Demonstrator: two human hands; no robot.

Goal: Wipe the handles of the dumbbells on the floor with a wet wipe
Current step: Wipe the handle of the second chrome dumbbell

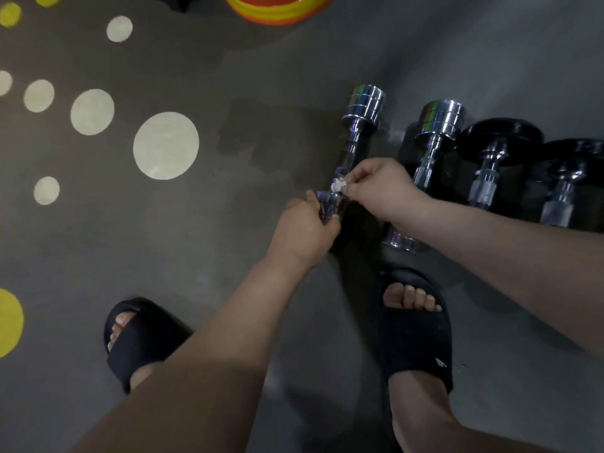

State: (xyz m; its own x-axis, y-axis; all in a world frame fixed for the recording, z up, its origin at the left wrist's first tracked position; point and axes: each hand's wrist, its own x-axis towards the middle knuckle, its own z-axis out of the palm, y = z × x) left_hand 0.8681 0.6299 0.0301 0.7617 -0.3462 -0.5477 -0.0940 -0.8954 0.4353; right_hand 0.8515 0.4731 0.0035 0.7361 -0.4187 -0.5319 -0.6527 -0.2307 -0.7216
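Observation:
A chrome dumbbell (pixel 358 125) lies on the grey floor, its far head pointing away from me. My left hand (pixel 302 230) grips its near head. My right hand (pixel 380 188) pinches a small crumpled white wet wipe (pixel 337 185) against the near end of the handle. To the right lie a second chrome dumbbell (pixel 436 132) and two black-headed dumbbells (pixel 496 148) (pixel 568 178), side by side. My right forearm covers their near ends.
My feet in black slides stand close by, the right foot (pixel 415 325) just below the dumbbells, the left foot (pixel 137 341) at lower left. Pale and yellow dots (pixel 166 145) mark the floor on the left. Stacked coloured discs (pixel 277 8) sit at the top edge.

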